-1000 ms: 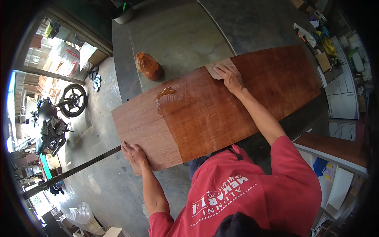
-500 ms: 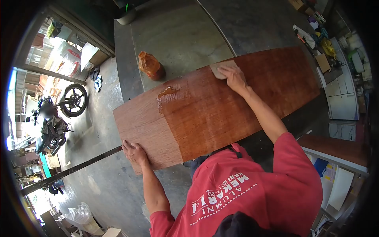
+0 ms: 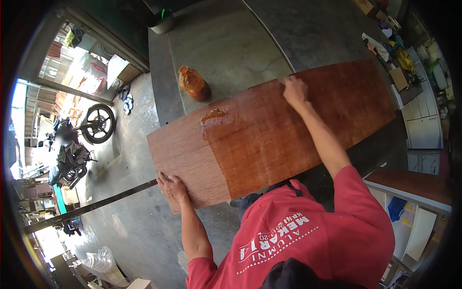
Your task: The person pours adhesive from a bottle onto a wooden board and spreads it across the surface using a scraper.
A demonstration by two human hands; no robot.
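A long wooden board (image 3: 185, 154) lies across the bench in front of me. Its right part is stained reddish brown; its left end is pale. My right hand (image 3: 295, 91) is closed near the far edge, over the stained part. Between its fingers is a flat pale spreader (image 3: 287, 78), mostly hidden now and seen nearly edge-on. My left hand (image 3: 173, 188) rests flat on the board's pale near-left corner, fingers extended. A wet puddle of brown stain (image 3: 214, 114) sits at the boundary between the pale and stained wood. Beyond it stands a container smeared with orange-brown paste (image 3: 194, 83).
A grey tabletop (image 3: 231, 48) extends behind the board, with a pot (image 3: 161, 23) at its far left. A motorcycle (image 3: 72, 149) stands on the floor at left, near some sandals (image 3: 127, 103). Cabinets (image 3: 421, 115) and tools line the right side.
My right hand has turned and shifted slightly right along the far edge, and the spreader has tilted from broad face to nearly edge-on. My left hand stays on the same corner.
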